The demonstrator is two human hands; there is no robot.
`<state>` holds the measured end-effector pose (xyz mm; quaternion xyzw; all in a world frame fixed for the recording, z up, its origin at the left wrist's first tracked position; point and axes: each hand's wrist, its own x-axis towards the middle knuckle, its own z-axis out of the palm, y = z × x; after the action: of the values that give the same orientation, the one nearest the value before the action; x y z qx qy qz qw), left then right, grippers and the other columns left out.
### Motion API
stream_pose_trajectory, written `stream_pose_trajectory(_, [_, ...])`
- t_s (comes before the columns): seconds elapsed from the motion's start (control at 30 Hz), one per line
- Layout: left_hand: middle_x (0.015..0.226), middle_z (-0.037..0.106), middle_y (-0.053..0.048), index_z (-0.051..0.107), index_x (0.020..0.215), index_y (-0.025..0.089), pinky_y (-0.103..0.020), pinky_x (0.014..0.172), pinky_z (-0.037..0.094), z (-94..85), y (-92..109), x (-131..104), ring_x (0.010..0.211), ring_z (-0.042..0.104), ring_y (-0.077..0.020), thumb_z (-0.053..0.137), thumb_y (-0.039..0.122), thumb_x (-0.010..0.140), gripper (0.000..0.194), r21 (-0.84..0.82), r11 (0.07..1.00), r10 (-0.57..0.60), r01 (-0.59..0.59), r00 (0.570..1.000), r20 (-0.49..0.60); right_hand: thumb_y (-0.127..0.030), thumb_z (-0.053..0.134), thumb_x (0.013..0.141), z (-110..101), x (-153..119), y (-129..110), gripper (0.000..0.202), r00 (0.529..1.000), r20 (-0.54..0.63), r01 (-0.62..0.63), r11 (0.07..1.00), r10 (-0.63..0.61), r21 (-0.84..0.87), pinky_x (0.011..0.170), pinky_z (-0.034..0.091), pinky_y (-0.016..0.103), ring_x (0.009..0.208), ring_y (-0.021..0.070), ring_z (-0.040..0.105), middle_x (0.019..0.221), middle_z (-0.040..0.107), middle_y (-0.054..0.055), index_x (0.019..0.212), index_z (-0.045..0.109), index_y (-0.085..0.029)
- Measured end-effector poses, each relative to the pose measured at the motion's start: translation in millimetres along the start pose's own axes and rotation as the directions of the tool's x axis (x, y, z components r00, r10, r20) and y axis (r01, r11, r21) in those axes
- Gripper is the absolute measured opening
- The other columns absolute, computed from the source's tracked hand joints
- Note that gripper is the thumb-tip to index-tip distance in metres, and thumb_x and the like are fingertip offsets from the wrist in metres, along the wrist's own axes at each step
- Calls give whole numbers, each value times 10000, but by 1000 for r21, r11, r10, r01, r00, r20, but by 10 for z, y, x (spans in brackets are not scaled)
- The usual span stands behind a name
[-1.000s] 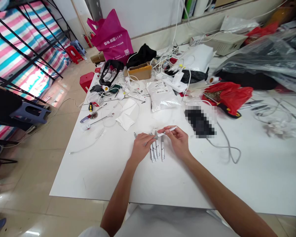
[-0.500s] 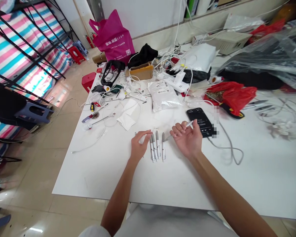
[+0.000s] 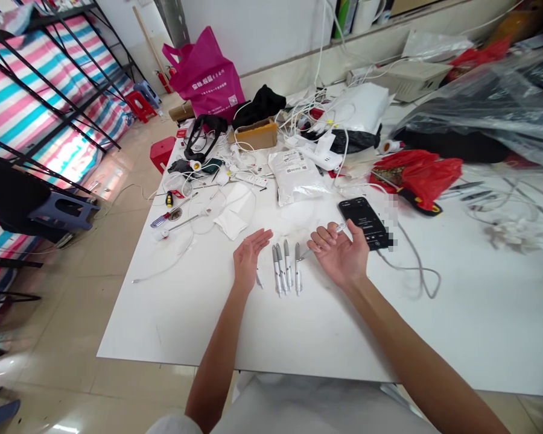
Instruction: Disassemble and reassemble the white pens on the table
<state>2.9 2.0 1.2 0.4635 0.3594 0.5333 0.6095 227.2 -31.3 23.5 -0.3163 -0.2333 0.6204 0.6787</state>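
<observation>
Pen (image 3: 341, 228) — in the right grip (image 3: 342, 258)

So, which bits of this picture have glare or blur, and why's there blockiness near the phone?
In the head view, glare whitens part of the tiled floor at lower left; in that view, the clear plastic at upper right looks smeared, while the pens look sharper; there too, square blocks mask the phone's right edge, cause not shown.

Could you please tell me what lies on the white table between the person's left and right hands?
In the head view, four slim white-and-grey pens lie there.
</observation>
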Motion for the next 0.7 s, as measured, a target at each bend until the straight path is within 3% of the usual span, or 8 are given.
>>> stream_pose_trajectory(0.13, [1463,641,-184,665,1360,176,-517,1210,424,19,79,3,1405,587,-320,410,738,994,718,-96,986,-122,136,983,135,-647,573,912,-5,0,14,516,1000,9,-9,1000,9,7,556,406,352,568,166,261,637,210,-31,648,359,-259])
stream_pose_trajectory(0.23, [1550,566,-173,640,1401,185,-514,1250,385,75,131,-15,1482,502,-325,339,816,959,827,-142,952,-228,270,939,258,-648,551,927,32,-10,37,500,1000,8,-11,1000,11,13,549,420,346,573,164,278,650,221,-28,658,390,-259])
stream_pose_trajectory(0.33, [1595,512,-174,641,1400,169,-518,1276,353,138,144,-40,1521,446,-336,300,847,938,889,-184,902,-314,391,886,341,-593,586,934,91,-21,70,367,1000,10,3,1000,-3,4,624,501,368,618,171,389,691,327,-14,773,518,-270])
stream_pose_trajectory(0.43, [1599,505,-179,659,1375,147,-522,1295,324,181,125,-56,1532,426,-343,287,851,934,910,-224,853,-367,472,847,385,-514,650,938,136,-45,110,235,995,33,98,990,-95,-98,774,572,412,740,190,541,757,466,-1,926,589,-288])
stream_pose_trajectory(0.53, [1611,493,-165,676,1357,157,-530,1296,324,203,107,-65,1542,409,-351,308,866,917,912,-227,830,-387,510,818,426,-551,609,981,153,-113,156,248,971,91,236,937,-219,-258,879,585,469,880,229,652,818,611,18,1010,591,-306])
stream_pose_trajectory(0.7, [1487,603,-213,710,1286,162,-586,1212,414,226,99,-81,1439,528,-401,396,886,875,890,-189,841,-389,507,810,440,-462,598,1019,165,-269,258,164,906,242,421,790,-346,-445,981,566,512,1035,261,708,1017,729,67,1076,609,-308])
